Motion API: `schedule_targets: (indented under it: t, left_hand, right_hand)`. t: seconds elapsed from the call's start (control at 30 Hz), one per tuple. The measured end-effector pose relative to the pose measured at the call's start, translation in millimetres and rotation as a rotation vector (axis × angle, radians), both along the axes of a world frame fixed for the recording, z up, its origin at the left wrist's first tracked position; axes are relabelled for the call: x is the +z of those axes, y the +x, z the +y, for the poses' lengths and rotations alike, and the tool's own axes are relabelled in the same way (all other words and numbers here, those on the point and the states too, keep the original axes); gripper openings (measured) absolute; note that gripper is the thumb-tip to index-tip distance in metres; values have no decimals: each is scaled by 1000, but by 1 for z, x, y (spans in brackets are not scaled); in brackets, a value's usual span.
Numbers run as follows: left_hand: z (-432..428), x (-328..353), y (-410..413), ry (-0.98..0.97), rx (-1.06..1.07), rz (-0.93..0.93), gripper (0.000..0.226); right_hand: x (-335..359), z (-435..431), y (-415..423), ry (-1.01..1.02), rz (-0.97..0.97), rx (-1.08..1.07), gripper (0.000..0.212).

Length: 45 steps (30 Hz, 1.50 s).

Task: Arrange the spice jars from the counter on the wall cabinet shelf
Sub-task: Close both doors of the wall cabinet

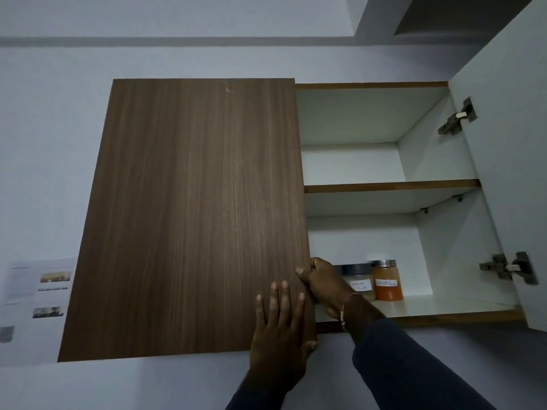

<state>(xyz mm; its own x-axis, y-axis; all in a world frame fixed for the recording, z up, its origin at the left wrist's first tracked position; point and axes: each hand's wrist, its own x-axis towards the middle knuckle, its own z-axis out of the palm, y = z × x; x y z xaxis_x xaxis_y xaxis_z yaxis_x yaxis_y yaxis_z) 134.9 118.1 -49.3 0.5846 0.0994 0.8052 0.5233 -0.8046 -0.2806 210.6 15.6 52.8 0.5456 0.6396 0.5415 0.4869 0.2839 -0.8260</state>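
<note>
Flat left hand (278,327) presses door (183,217); right hand (321,281) grips its edge.
Risk: pushing it shut could pinch right fingers (315,263).

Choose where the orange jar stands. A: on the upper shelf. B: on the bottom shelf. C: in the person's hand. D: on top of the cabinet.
B: the orange jar stands on the bottom shelf beside a pale jar; the right hand grips the closed door, not a jar.
</note>
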Motion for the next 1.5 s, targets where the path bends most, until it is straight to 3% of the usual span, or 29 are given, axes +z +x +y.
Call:
schedule_targets:
  t: [0.2, 0.33, 0.43, 0.53, 0.7, 0.87, 1.0, 1.1, 1.23, 1.33, 1.5]
  left_hand:
    - [2, -1, 0, -52, -14, 47, 88]
    - [-9, 4, 0, -121, -4, 62, 85]
    - [-34, 3, 0, -248, -36, -29, 90]
    - [-68, 1, -1, -324, -126, -25, 85]
    - [-135, 10, 11, -253, -352, 23, 62]
    - [-233, 39, 46, -115, -514, 95, 64]
    - [-334, 57, 68, -193, -793, 49, 72]
    - [-409, 67, 75, -306, -973, 19, 79]
    - [-486, 76, 75, -400, -1045, 86, 92]
    - [-520, 74, 82, -386, -1049, 102, 100]
    - [-548, 69, 96, -415, -997, 109, 112]
  right_hand:
    - [-2, 4, 2, 17, -22, -54, 20]
    - [-14, 5, -13, -131, -345, -418, 28]
    - [-30, -9, -29, -317, -594, -542, 27]
    - [-34, -49, -38, -581, -975, -670, 29]
    - [-38, -143, -37, -687, -1162, -836, 23]
    - [-29, -258, -34, -741, -1129, -1003, 25]
    - [-10, -357, -23, -707, -1111, -1240, 15]
    - [-2, -423, -14, -609, -1088, -1446, 26]
    - [-5, -488, 0, -285, -997, -1661, 28]
    - [-11, -515, 4, -152, -864, -1666, 44]
    - [-16, -533, 17, -24, -486, -1446, 73]
